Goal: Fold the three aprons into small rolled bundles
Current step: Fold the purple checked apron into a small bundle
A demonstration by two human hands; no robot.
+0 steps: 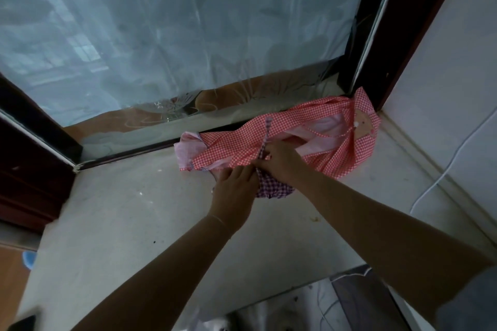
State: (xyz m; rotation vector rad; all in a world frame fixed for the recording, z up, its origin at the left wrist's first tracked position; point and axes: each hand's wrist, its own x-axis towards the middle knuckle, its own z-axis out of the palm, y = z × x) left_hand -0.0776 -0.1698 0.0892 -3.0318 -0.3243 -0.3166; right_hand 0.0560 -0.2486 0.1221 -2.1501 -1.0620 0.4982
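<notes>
1. A red-and-white checked cloth apron lies in a loose heap on the pale grey stone window ledge. It sits at the far right of the ledge, up against the window frame.
2. One end of the apron pokes into the corner where the dark brown window frame meets the white wall. A tan patch with a little face shows at that end.
3. The other end shows its pale pink inside and points to the left along the frosted glass window.
4. A small purple-and-white checked cloth bundle lies just in front of the red apron, touching it. The hands cover part of it.
5. The right hand has its fingers bent, and it pinches a fold of the red apron near the middle.
6. The left hand rests on the cloth beside the purple bundle. Its fingers tuck under the red apron, so I cannot tell if they hold anything.
7. The two hands are right next to each other, almost touching.
8. The ledge has lots of bare room to the left and near the front edge.
9. A thin white cable runs down the wall on the right.
</notes>
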